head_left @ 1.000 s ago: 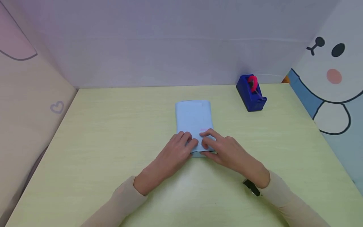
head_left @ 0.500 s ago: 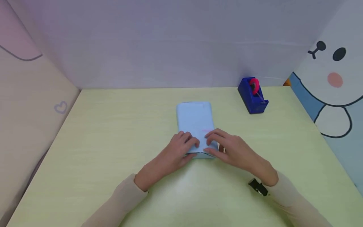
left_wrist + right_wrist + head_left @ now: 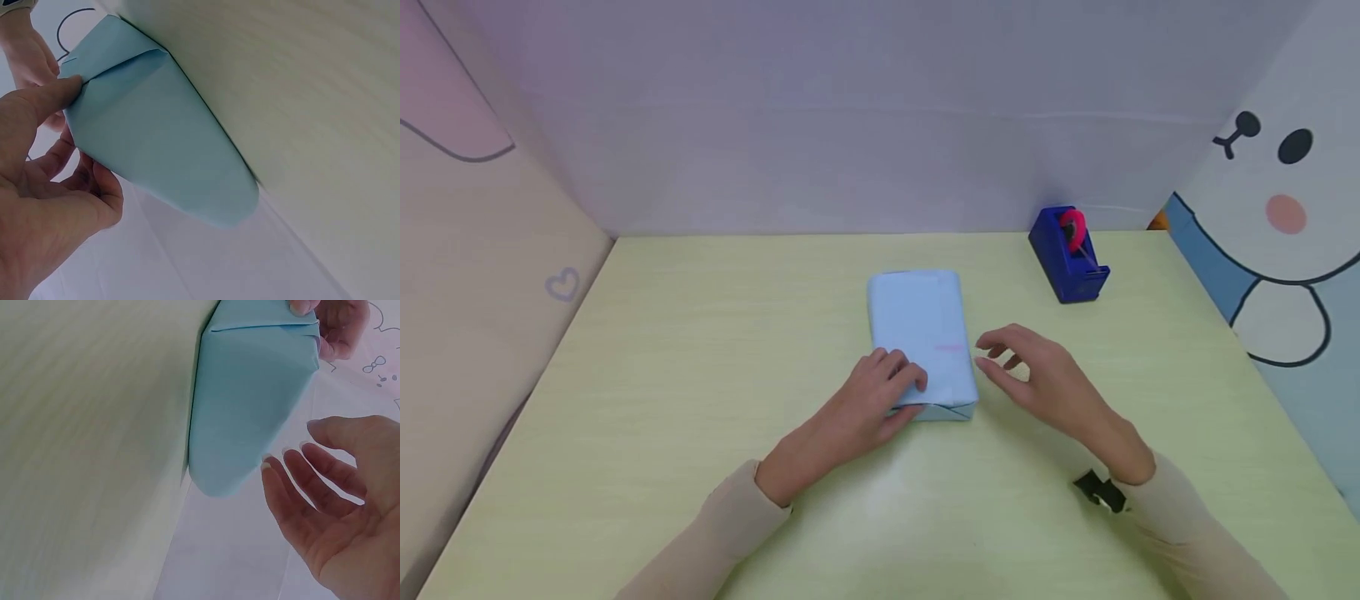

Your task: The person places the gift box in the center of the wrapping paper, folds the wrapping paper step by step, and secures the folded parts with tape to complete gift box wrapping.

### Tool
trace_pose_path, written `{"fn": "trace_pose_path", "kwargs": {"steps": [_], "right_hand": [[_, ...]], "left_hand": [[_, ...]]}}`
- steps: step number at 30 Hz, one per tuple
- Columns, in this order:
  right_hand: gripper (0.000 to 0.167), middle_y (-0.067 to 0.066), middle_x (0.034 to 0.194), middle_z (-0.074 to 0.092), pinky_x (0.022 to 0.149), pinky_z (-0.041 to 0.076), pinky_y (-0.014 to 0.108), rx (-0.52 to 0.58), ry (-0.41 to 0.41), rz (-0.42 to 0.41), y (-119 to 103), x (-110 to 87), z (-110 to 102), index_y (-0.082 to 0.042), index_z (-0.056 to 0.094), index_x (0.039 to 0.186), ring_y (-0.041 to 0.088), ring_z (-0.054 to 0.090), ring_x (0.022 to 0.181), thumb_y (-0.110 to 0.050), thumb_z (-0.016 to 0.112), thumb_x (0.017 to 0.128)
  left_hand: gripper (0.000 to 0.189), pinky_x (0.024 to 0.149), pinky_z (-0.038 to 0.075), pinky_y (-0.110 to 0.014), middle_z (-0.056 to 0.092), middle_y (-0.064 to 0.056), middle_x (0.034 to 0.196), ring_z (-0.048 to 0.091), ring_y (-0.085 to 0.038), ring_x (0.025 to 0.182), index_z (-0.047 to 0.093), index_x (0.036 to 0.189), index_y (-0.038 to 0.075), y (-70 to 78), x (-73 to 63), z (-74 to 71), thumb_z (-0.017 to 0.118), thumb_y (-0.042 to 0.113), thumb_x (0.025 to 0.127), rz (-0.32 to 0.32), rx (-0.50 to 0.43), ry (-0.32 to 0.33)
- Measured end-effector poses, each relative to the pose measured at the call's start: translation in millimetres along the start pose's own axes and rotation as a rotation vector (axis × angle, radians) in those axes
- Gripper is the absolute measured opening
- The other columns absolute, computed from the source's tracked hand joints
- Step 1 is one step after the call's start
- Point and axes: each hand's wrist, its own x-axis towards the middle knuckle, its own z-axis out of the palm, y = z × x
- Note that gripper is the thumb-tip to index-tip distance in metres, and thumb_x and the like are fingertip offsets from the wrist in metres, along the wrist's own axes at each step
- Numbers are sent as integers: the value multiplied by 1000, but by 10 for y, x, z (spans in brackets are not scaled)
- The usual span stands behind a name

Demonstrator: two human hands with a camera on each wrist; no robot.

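A box wrapped in light-blue paper [image 3: 917, 325] lies flat on the table, a small pinkish strip on its top near the right edge. The person's left hand [image 3: 865, 400] pinches its near end, curled fingers on top and thumb against the folded end flap [image 3: 125, 59]. In the left wrist view that thumb [image 3: 53, 97] presses at the fold. Off the box's right side, the right hand [image 3: 1037, 375] hovers with loosely bent fingers and holds nothing. From the right wrist view, a gap shows between its thumb and fingers, and the folded end [image 3: 256, 394] of the wrapping is visible.
A blue tape dispenser [image 3: 1067, 254] with a pink-red roll [image 3: 1072, 229] stands at the table's back right. Pale walls border the light table [image 3: 715, 333] at the back and both sides. A black piece [image 3: 1099, 492] shows by the right sleeve.
The right hand has left the near end of the box and moved off to the right, its fingers spreading apart. The left hand keeps its grip there.
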Motion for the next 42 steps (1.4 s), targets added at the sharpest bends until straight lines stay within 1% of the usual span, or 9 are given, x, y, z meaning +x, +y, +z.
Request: {"fn": "trace_pose_path", "kwargs": {"steps": [5, 8, 13, 19, 21, 28, 34, 38, 42], "right_hand": [[26, 9, 107, 72, 80, 58, 41, -49, 85, 45, 120, -6, -71, -2, 69, 113, 25, 69, 95, 1, 78, 88], [25, 11, 107, 72, 80, 57, 39, -81, 125, 89, 174, -11, -127, -2, 69, 113, 26, 70, 94, 0, 78, 89], [23, 15, 106, 72, 78, 54, 27, -112, 174, 154, 245, -14, -213, 1, 69, 113, 28, 70, 91, -2, 76, 91], [23, 17, 108, 70, 80, 43, 6, -100, 226, 238, 342, -22, -294, 3, 68, 115, 33, 69, 92, -6, 73, 95], [24, 19, 109, 70, 80, 40, 2, -96, 241, 257, 382, -24, -317, 4, 67, 116, 35, 69, 93, -6, 73, 95], [26, 23, 111, 70, 77, 40, 3, -102, 276, 344, 527, -20, -374, 5, 67, 118, 37, 68, 93, -10, 71, 98], [25, 24, 109, 70, 74, 39, 2, -125, 321, 387, 629, -9, -420, 7, 67, 116, 39, 70, 90, -11, 70, 98], [28, 26, 112, 69, 74, 40, 3, -137, 329, 440, 680, 1, -451, 7, 67, 118, 41, 69, 92, -13, 68, 99], [29, 27, 111, 69, 73, 40, 3, -142, 344, 466, 733, 16, -477, 9, 66, 119, 42, 68, 94, -13, 67, 100]], "left_hand": [[29, 72, 40, -32, 55, -4, 91, 46, -21, 81, 60, 103, 10, 3, -3, 9, 84, 10, 86, -4, 3, 10], [30, 72, 40, -32, 54, -4, 91, 46, -21, 81, 60, 103, 9, 2, -3, 16, 85, 10, 85, -5, 6, 13], [31, 72, 40, -31, 54, -4, 91, 46, -21, 81, 60, 102, 8, -4, -5, 26, 86, 11, 85, 0, 10, 19], [31, 72, 40, -31, 54, -4, 91, 46, -21, 81, 60, 103, 9, -10, -1, 43, 85, 12, 85, -6, 14, 11], [31, 72, 40, -31, 55, -4, 91, 46, -21, 81, 60, 103, 9, -5, 1, 42, 85, 11, 85, -8, 15, 8], [30, 72, 41, -33, 55, -4, 92, 47, -21, 81, 60, 103, 10, -5, -8, 44, 84, 12, 86, -10, 24, 7], [31, 72, 41, -32, 56, -4, 92, 48, -22, 81, 60, 103, 9, -24, -17, 58, 85, 13, 85, 9, 45, 26], [31, 71, 41, -32, 56, -4, 92, 47, -22, 81, 60, 103, 9, -23, -16, 54, 85, 12, 86, 12, 40, 29], [30, 71, 41, -33, 56, -4, 93, 47, -21, 82, 60, 103, 10, -20, -13, 50, 84, 11, 86, 9, 31, 27]]}}
